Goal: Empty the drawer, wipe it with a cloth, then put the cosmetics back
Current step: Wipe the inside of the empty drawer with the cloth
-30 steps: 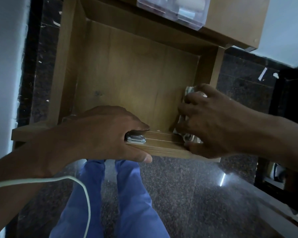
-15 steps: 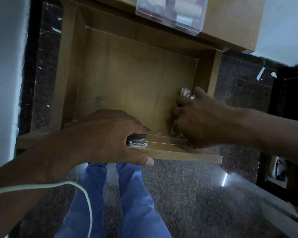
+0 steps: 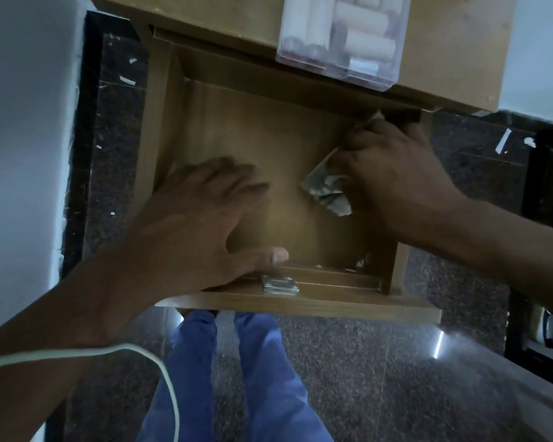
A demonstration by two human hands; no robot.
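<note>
The wooden drawer (image 3: 300, 301) is pulled out below me and its floor is bare. My right hand (image 3: 393, 173) grips a crumpled pale cloth (image 3: 326, 189) against the drawer floor by the right wall, near the back. My left hand (image 3: 201, 218) hovers with straight, spread fingers over the drawer's front left, its thumb beside the metal lock plate (image 3: 280, 285) on the front panel. A clear plastic box (image 3: 342, 36) holding pale tubes stands on the cabinet top above the drawer.
The drawer belongs to a wooden cabinet (image 3: 205, 17) set against a white wall (image 3: 23, 122). The floor is dark speckled stone (image 3: 364, 378). My blue trouser legs (image 3: 256, 378) show under the drawer front. A white cable (image 3: 141, 355) crosses my left forearm. Dark furniture (image 3: 549, 218) stands at right.
My left hand has let go of the drawer front and lifted with fingers spread. My right hand has slid the cloth from the front right corner back along the right wall.
</note>
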